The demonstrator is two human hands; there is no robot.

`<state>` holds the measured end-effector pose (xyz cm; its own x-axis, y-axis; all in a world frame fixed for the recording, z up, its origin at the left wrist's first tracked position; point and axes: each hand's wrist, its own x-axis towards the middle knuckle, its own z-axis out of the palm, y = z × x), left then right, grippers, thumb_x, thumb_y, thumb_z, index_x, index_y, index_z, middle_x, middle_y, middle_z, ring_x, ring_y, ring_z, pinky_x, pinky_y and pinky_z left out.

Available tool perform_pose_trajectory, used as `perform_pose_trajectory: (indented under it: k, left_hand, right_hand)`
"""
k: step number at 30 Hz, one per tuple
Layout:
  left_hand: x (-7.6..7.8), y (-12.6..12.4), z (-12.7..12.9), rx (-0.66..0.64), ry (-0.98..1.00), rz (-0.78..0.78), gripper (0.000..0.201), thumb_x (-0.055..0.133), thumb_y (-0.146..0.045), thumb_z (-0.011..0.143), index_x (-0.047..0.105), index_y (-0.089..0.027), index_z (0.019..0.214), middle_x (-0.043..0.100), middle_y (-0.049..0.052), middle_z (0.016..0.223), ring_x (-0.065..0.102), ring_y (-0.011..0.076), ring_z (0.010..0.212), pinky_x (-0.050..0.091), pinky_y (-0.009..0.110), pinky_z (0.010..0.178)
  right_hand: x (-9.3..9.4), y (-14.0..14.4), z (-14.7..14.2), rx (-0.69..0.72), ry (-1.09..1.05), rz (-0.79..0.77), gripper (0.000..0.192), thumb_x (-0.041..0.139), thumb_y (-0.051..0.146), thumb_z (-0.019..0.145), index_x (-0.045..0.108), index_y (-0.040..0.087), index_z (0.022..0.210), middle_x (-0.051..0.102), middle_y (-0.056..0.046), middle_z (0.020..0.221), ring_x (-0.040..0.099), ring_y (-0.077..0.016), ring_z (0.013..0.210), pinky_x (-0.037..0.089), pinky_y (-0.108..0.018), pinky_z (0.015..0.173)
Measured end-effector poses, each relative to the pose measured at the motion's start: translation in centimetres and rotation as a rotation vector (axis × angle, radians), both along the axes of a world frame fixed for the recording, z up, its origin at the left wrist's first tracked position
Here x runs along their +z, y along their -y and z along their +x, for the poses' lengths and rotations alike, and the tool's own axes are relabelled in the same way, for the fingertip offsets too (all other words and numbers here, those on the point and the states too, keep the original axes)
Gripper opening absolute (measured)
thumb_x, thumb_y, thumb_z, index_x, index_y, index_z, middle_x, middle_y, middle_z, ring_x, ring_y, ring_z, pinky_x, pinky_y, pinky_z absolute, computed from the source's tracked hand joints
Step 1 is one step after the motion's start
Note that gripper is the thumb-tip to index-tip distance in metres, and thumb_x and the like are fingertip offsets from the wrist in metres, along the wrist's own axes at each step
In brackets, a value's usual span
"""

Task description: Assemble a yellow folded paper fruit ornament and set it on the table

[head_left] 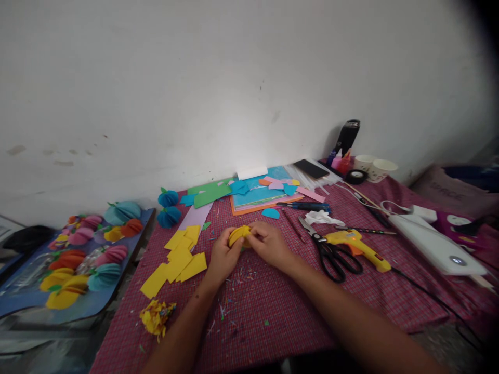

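Both hands meet over the middle of the table around a yellow folded-paper ornament [238,235]. My left hand [225,255] grips its left side, fingers wrapped round it. The fingertips of my right hand [270,243] pinch its right edge. Just left of my left hand lie several yellow paper pieces [181,259], partly overlapping. A crumpled heap of yellow paper scraps [155,318] sits nearer to me. To the right of my right hand are black-handled scissors [331,254] and a yellow hot glue gun [360,248]. The underside of the ornament is hidden by my fingers.
Sheets of coloured paper [259,189] lie at the back, near a phone [311,169]. Two blue paper balls [169,208] stand at the back left. Finished paper ornaments fill a blue board [23,298] on the left. A white power bank [434,246] and paper cups [382,169] are right.
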<state>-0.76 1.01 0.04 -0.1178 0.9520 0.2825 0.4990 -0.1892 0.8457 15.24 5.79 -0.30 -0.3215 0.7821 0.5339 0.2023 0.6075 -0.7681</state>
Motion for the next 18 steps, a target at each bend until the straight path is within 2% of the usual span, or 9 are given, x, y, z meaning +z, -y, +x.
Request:
perform_pose_trajectory:
  k: [3,7,10,11,13,14,15,18]
  left_hand:
    - [0.03,0.02,0.05,-0.004,0.007,0.014,0.025,0.059,-0.03,0.088,0.059,-0.019,0.11,0.067,0.004,0.102,0.061,0.0174,0.09,0.047,0.028,0.081]
    - [0.09,0.04,0.02,0.02,-0.014,0.023,0.021,0.06,-0.03,0.088,0.059,-0.019,0.106,0.066,0.002,0.095,0.061,0.0162,0.084,0.047,0.026,0.077]
    - [0.01,0.01,-0.03,0.029,-0.033,0.042,0.016,0.059,-0.029,0.088,0.059,-0.019,0.101,0.065,0.001,0.092,0.059,0.0152,0.081,0.046,0.025,0.075]
    - [-0.03,0.0,-0.04,0.028,-0.036,0.049,0.015,0.059,-0.029,0.088,0.06,-0.019,0.1,0.065,0.0,0.091,0.059,0.0149,0.081,0.046,0.025,0.074]
    - [-0.14,0.01,-0.06,0.015,-0.041,0.053,0.013,0.059,-0.028,0.089,0.06,-0.019,0.099,0.064,0.0,0.09,0.059,0.0144,0.08,0.045,0.024,0.073]
    - [-0.2,0.03,-0.07,0.003,-0.049,0.05,0.013,0.059,-0.028,0.089,0.06,-0.019,0.098,0.064,0.0,0.089,0.058,0.0142,0.08,0.045,0.024,0.072]
    - [-0.25,0.04,-0.08,-0.008,-0.058,0.047,0.012,0.059,-0.028,0.089,0.061,-0.02,0.098,0.064,-0.001,0.088,0.058,0.014,0.079,0.045,0.024,0.072]
    - [-0.38,0.06,-0.12,-0.029,-0.085,0.049,0.013,0.059,-0.028,0.089,0.061,-0.02,0.098,0.064,-0.001,0.088,0.058,0.0139,0.08,0.044,0.024,0.073]
  right_hand:
    - [0.09,-0.11,-0.03,0.007,-0.048,-0.05,0.023,0.056,0.016,0.083,0.052,0.019,0.061,0.066,-0.001,0.08,0.058,-0.0145,0.073,0.045,-0.026,0.071]
    - [0.12,-0.07,-0.04,0.027,-0.061,-0.101,0.022,0.056,0.018,0.084,0.053,0.019,0.062,0.064,-0.001,0.078,0.058,-0.0141,0.073,0.045,-0.026,0.071]
    - [0.24,0.1,-0.05,-0.006,-0.118,-0.212,0.007,0.061,0.022,0.08,0.056,0.02,0.075,0.063,0.0,0.08,0.058,-0.0144,0.073,0.046,-0.026,0.069]
    - [0.3,0.13,-0.04,-0.01,-0.159,-0.262,0.009,0.063,0.023,0.079,0.057,0.02,0.085,0.063,0.0,0.083,0.059,-0.0145,0.073,0.047,-0.026,0.068]
    - [0.39,0.11,0.0,0.022,-0.239,-0.349,0.031,0.067,0.024,0.075,0.054,0.021,0.103,0.064,-0.001,0.092,0.06,-0.0147,0.076,0.048,-0.025,0.067]
    - [0.42,0.05,0.04,0.052,-0.252,-0.373,0.036,0.069,0.025,0.074,0.054,0.021,0.107,0.064,-0.001,0.094,0.06,-0.0147,0.077,0.049,-0.025,0.067]
    - [0.43,-0.02,0.1,0.083,-0.235,-0.381,0.034,0.069,0.026,0.074,0.056,0.021,0.106,0.063,-0.001,0.093,0.06,-0.0146,0.077,0.048,-0.025,0.067]
    - [0.38,-0.28,0.28,0.109,-0.107,-0.344,0.011,0.064,0.027,0.08,0.064,0.018,0.086,0.063,0.0,0.08,0.057,-0.0139,0.072,0.045,-0.024,0.065]
